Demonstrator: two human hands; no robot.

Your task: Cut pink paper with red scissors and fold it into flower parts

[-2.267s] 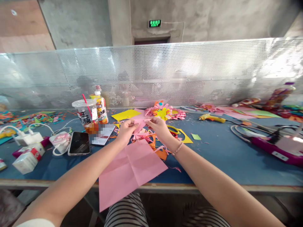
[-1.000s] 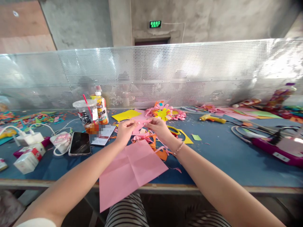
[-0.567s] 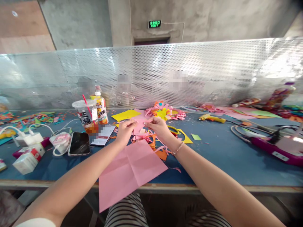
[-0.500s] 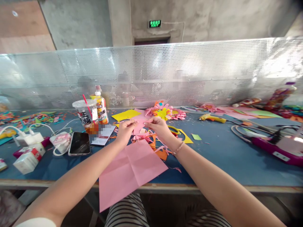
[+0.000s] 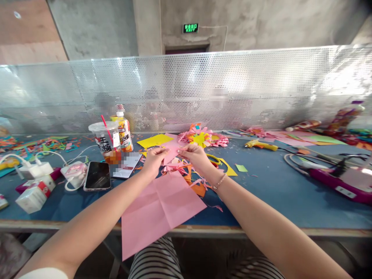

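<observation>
Between my two hands is a small piece of pink paper (image 5: 171, 154), held up over the table. My left hand (image 5: 156, 159) pinches its left side with thumb and finger. On the other side, the fingertips of my right hand (image 5: 195, 155) are closed on its right edge. Below my hands lies a larger creased pink sheet (image 5: 162, 209), its near corner hanging past the table edge. Pink and orange paper scraps (image 5: 186, 172) are heaped under my hands. Close by my right hand are yellow-handled scissors (image 5: 214, 159), partly hidden.
Pink and yellow paper flowers (image 5: 200, 137) sit behind my hands. On the left are a phone (image 5: 98, 176), a plastic cup (image 5: 104, 139), a bottle (image 5: 125, 133) and chargers (image 5: 37, 170). A yellow glue gun (image 5: 261, 145) and a purple power strip (image 5: 334, 184) lie right. A perforated metal screen (image 5: 261, 85) stands behind.
Both hands stay almost in place on the small pink paper. The fingers have shifted only slightly; the larger sheet lies as before.
</observation>
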